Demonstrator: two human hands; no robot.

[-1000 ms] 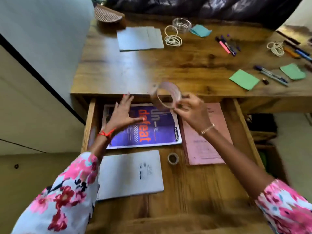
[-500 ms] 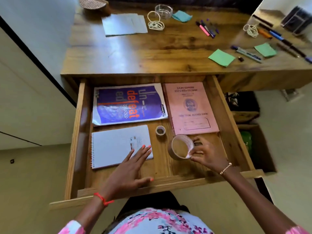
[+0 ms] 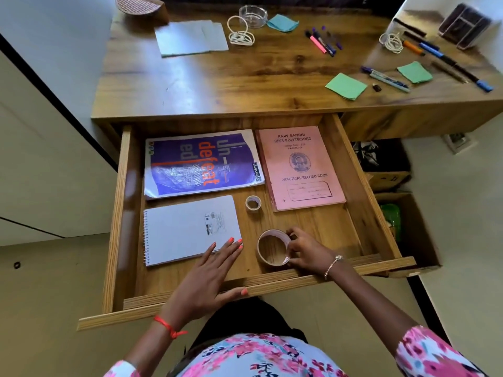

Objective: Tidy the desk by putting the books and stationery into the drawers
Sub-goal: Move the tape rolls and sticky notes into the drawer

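tape roll (image 3: 275,233) now flatter on drawer (image 3: 321,227) floor — right hand (image 3: 307,250) still gripping

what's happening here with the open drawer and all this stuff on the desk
A person is tidying the desk into the open drawer. The right hand grips a large tape roll low in the drawer, near its front. The left hand lies flat, fingertips on the spiral notebook. A purple book, a pink record book and a small tape roll are already inside. Pens, sticky notes and papers remain on the desk.
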